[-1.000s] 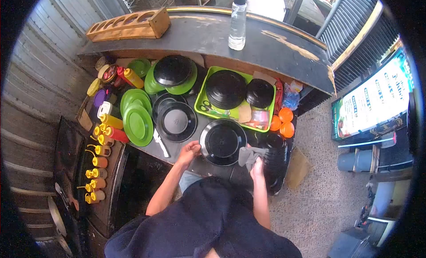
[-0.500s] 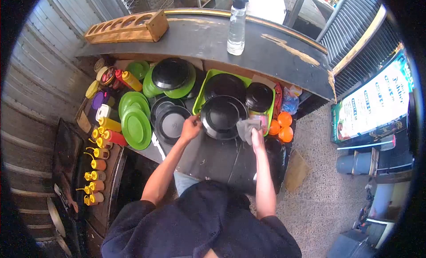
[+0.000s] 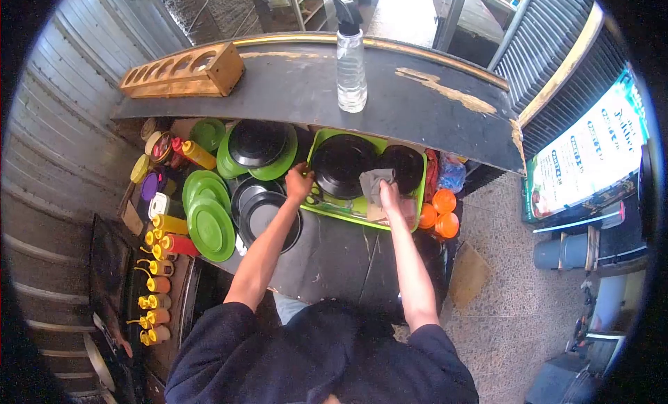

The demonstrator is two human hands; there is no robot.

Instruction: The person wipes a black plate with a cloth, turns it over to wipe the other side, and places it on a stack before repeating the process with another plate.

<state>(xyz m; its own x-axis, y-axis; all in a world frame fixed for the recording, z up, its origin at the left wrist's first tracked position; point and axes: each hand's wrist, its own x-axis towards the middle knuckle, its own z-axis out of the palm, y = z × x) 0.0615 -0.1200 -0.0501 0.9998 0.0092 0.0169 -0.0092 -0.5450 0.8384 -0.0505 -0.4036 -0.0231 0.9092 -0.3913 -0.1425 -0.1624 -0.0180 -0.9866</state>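
Note:
A round black plate (image 3: 343, 166) is over the left part of a green tray (image 3: 327, 209). My left hand (image 3: 299, 183) is closed at the plate's left rim, the fingertips partly hidden. In my right hand (image 3: 389, 195) is a bunched grey cloth (image 3: 376, 184), at the plate's lower right edge. A smaller black round dish (image 3: 403, 166) lies in the tray's right part. Below my left forearm is a stack of black plates (image 3: 271, 220), partly covered by the arm.
Green plates (image 3: 211, 230) and sauce bottles (image 3: 182, 245) stand at left. Orange cups (image 3: 445, 213) sit right of the tray. Above, a shelf (image 3: 292, 84) holds a clear spray bottle (image 3: 351, 74) and a wooden holder (image 3: 184, 71).
The black plate has moved away from my body, from the tray's front edge to over the tray. Both hands moved with it, and the cloth stays in my right hand. The view has shifted slightly.

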